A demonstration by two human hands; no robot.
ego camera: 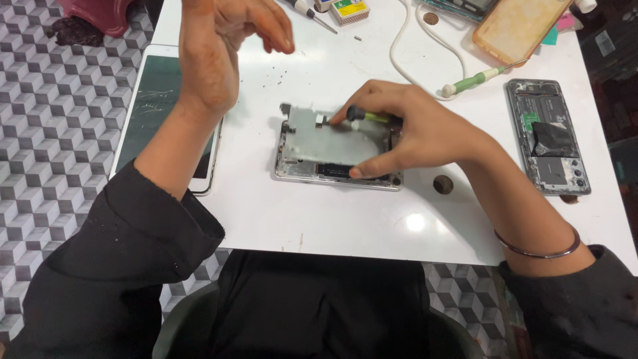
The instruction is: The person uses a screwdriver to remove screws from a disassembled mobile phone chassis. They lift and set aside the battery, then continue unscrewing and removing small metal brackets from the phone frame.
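White desk [319, 219] over a grey cube-pattern floor [60, 133]; person seated at the near edge in black sleeves.

Largest to smallest:
- Tablet with cracked screen [149, 100] lies at the left edge of the desk, partly under the left forearm.
- Opened phone chassis [312, 149] sits mid-desk, silver metal plate facing up, a dark cutout along its near edge.
- Second opened phone [548, 136] lies far right, well apart, black battery showing.
- Translucent orange phone case [518, 23] at the far right, white cable [425, 60] looping beside it.
- Spare green-and-white screwdriver [478, 80] lies on the desk between cable and second phone.
- Small dark round cap [443, 184] just right of the chassis.
- Loose screws [279, 76] scattered as specks far-left of the chassis.

Hands:
- Right hand [419, 129] is clenched around a small screwdriver with a green shaft [365, 116], tip down near the far-left part of the plate; thumb rests on the chassis's near edge.
- Left hand [219, 46] is raised clear of the desk, fingers loosely curled, grasping nothing visible.

Doing it well, my read: keep the driver vertical and seated before turning, light downward pressure. The chassis is only pinned by the thumb, so it could skate; bring the left hand down to brace it. Park removed screws in one spot, away from the desk edge.
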